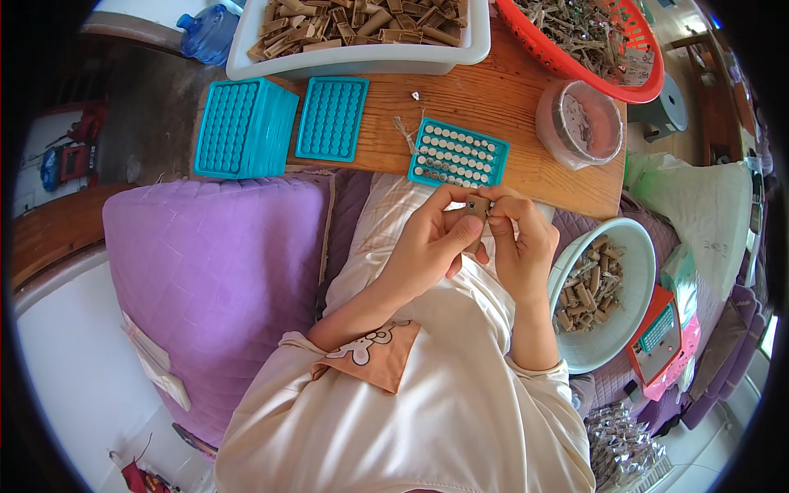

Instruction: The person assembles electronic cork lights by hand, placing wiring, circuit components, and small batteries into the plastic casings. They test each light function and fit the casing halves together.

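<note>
My left hand [431,238] grips a small brown plastic housing [474,207] between thumb and fingers, above my lap. At the housing's right side, my right hand [530,238] has its thumb and fingers pinched close together; whatever tiny part they hold, if any, cannot be made out. Just beyond both hands, a teal tray [500,167] on the table's near edge carries rows of small round white and silvery pieces. To the right of my right forearm, a pale bowl [639,263] contains many similar brown pieces.
A white tub [353,62] of brown pieces stands at the back of the wooden table [386,103], near a red basket [575,68] of stringy parts and a translucent pot [552,127]. Stacked teal trays [275,131] and another teal tray [333,119] lie left. A purple cushion [214,279] is beside me.
</note>
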Tool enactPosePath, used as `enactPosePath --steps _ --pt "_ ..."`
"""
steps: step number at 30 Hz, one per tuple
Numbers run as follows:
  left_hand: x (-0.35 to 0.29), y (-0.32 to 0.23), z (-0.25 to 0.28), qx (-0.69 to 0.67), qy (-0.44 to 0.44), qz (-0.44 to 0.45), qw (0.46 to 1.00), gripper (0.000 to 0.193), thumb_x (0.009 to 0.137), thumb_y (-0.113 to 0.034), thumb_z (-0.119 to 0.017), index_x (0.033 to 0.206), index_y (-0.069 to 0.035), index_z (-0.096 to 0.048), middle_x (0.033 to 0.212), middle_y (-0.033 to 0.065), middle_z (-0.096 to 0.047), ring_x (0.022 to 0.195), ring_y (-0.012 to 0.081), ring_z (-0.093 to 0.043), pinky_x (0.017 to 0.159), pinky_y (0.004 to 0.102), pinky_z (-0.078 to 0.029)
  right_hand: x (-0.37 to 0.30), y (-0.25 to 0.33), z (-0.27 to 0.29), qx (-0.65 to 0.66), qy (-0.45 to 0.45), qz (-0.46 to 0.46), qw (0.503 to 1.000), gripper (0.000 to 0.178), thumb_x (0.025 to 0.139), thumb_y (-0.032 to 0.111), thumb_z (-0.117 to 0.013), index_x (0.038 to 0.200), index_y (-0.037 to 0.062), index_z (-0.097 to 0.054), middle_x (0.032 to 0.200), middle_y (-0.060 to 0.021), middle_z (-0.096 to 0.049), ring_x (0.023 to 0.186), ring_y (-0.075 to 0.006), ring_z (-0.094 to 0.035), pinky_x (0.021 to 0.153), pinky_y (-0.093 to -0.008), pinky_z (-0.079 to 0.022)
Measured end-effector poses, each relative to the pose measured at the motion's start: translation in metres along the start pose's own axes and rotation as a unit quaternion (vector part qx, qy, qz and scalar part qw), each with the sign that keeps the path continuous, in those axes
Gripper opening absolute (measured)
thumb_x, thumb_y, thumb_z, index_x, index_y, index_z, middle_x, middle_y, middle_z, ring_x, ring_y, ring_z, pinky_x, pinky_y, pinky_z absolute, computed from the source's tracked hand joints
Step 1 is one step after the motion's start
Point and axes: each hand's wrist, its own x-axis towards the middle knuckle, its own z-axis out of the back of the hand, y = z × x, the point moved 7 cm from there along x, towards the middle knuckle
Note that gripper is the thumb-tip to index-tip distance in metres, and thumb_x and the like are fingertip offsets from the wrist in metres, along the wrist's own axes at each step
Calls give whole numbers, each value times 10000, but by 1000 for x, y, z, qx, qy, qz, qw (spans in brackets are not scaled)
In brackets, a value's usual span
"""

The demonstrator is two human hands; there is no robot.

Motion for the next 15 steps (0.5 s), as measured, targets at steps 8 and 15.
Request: enactPosePath --steps 8,15 --pt "-10 -35 -29 428 3 -204 880 457 652 -83 -681 1054 -49 -466 854 46 -610 670 117 -585 489 221 -431 -27 -6 40 260 -30 -15 965 424 722 113 -639 1045 28 -379 997 -118 -498 886 -196 -512 717 -279 -408" --pt "-28 -46 -58 575 33 -483 659 425 601 -61 -678 989 -43 -505 813 32 -602 567 144 -548 467 236 -453 -36 -13 43 159 24 -166 973 329 697 119 -665 930 -47 -504 894 -84 -531 752 -141 -553 632 -232 -458"
